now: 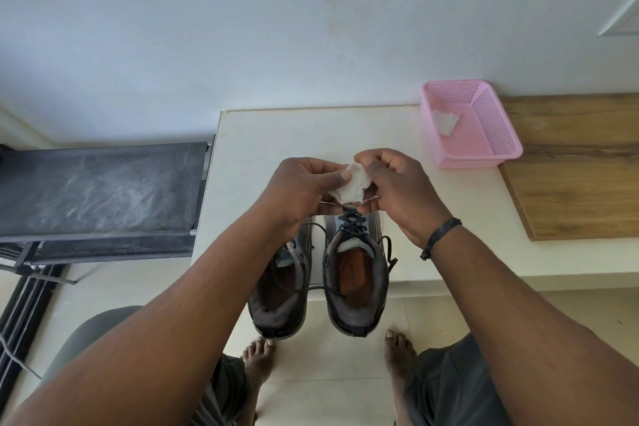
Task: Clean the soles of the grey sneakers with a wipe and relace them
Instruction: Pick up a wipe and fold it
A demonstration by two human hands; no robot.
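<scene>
— What's in our grip?
— One crumpled white wipe (349, 187), pinched between our left hand (304, 188) and right hand (397, 183), above the toes.
— And the shoes?
— Two grey sneakers (356, 273) side by side on the tabletop (262, 135), heels overhanging its near edge, toes hidden behind our hands.
— Containers?
— One pink basket (498, 145), holding one more white wipe (445, 122).

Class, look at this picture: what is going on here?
A person holds a crumpled white wipe between the left hand and the right hand, above a pair of grey sneakers standing upright on the white table. The laces hang loose. Another wipe lies in the pink basket.
</scene>
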